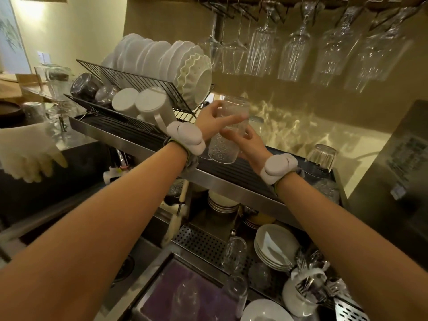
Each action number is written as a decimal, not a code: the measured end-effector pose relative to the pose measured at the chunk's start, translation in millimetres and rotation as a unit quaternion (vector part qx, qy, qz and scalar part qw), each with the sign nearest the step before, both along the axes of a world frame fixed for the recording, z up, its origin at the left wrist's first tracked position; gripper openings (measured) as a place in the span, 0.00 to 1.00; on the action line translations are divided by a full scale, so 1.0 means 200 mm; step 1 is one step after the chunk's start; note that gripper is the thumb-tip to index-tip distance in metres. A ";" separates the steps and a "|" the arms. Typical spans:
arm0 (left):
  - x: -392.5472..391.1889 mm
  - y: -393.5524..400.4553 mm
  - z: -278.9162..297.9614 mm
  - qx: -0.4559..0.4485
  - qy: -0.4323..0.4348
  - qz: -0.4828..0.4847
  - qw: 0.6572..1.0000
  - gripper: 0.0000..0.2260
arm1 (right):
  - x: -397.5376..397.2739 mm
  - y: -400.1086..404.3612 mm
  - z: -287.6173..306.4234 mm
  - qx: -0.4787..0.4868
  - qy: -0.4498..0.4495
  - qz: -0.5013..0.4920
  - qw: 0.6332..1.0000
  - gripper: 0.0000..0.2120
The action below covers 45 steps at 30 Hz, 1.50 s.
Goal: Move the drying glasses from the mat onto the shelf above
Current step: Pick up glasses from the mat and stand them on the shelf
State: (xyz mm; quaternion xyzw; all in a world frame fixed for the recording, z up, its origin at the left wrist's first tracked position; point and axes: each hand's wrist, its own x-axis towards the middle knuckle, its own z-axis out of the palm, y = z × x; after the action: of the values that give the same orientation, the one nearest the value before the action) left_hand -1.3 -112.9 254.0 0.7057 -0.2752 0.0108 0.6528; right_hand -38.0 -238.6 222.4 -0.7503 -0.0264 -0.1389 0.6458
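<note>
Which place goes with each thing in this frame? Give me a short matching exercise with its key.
Things:
1. patterned glass
2. white plates
3. stemmed glasses
4. purple mat

Places:
A. hanging upside down from the overhead rack
B. standing on edge in the wire dish rack
C. at the bottom, below the shelf
D. held between the left hand and right hand

Pairs: 1-D, 2-B, 3-A, 4-C

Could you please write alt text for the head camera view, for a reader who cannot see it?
Both hands, left and right, hold textured glasses over a steel shelf. White plates fill a rack to the left, stemware hangs above, and more glasses wait on a purple mat below.
</note>
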 end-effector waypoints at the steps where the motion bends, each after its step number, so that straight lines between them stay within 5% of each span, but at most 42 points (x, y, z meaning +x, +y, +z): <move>1: 0.01 -0.01 -0.03 0.000 0.005 -0.004 1.000 0.25 | 0.01 -0.01 -0.01 -0.002 -0.001 -0.015 1.000 0.22; 10: 0.18 -0.16 -0.20 0.033 0.102 -0.040 0.993 0.28 | 0.19 -0.19 -0.10 -0.021 0.030 -0.073 0.997 0.16; 19: 0.24 -0.27 -0.28 0.041 0.129 -0.052 0.990 0.24 | 0.30 -0.28 -0.19 -0.031 0.051 -0.105 0.993 0.22; 25: 0.29 -0.36 -0.30 0.067 0.101 -0.022 0.992 0.28 | 0.35 -0.32 -0.20 -0.016 0.101 -0.115 0.988 0.38; 32: 0.34 -0.40 -0.32 0.020 0.126 -0.023 0.992 0.26 | 0.37 -0.33 -0.19 0.065 0.102 -0.092 0.988 0.19; 45: 0.44 -0.47 -0.34 0.019 0.137 -0.036 0.990 0.32 | 0.46 -0.37 -0.21 0.029 0.137 -0.116 0.983 0.27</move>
State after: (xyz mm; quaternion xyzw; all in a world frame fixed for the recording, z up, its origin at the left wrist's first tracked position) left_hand 86.6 -207.1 186.0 0.7027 -0.2084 -0.1150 0.6705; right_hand 53.7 -312.0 181.4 -0.7414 0.1533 -0.1096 0.6441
